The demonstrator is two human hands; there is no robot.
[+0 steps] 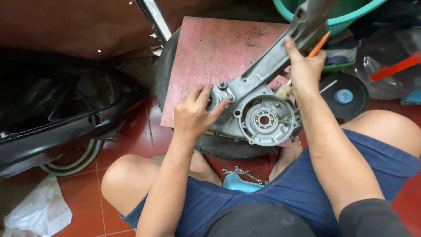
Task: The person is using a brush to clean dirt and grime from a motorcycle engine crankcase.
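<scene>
Lying diagonally on the red board, the grey aluminium swingarm casing runs its long axis from the bearing housing nearest the person up and away toward the green basket. The left hand pinches the casing's left lug, fingers closed on it. The right hand grips the casing's arm and, apparently, an orange-handled brush, bristles pointing at the housing.
</scene>
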